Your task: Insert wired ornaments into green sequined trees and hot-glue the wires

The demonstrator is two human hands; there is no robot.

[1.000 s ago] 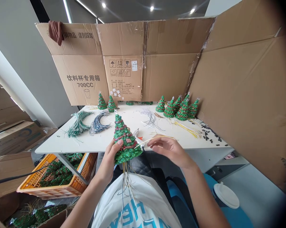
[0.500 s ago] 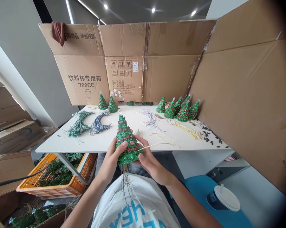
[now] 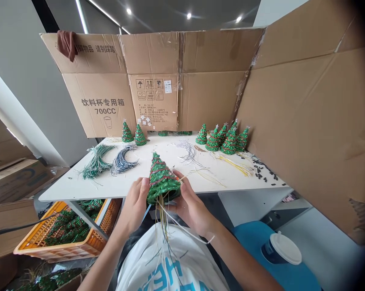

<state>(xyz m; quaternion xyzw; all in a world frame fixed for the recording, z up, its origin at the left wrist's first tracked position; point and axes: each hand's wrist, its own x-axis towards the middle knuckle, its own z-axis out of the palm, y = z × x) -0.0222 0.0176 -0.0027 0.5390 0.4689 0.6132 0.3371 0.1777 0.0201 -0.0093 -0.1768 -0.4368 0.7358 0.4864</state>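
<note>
A small green glitter tree [image 3: 160, 178] with red garland is held between both hands in front of the white table's near edge [image 3: 109, 190]. My left hand [image 3: 134, 204] grips its left side and base. On the tree's right side my right hand [image 3: 190, 204] is wrapped round the base. Thin yellow, white and dark wires [image 3: 164, 220] hang from under the tree toward my lap.
On the table lie bundles of green wires [image 3: 96, 159], blue-grey wires [image 3: 122, 159], yellow wires [image 3: 234, 163] and small black pieces [image 3: 264, 171]. Finished trees stand at the back left [image 3: 133, 133] and back right [image 3: 223, 139]. Cardboard walls [image 3: 306, 117] enclose the table. An orange basket [image 3: 67, 230] sits below left, a lidded cup [image 3: 281, 252] right.
My right hand came in from the right and closed on the tree's base. The tree has tipped forward slightly, and the wires now hang below it.
</note>
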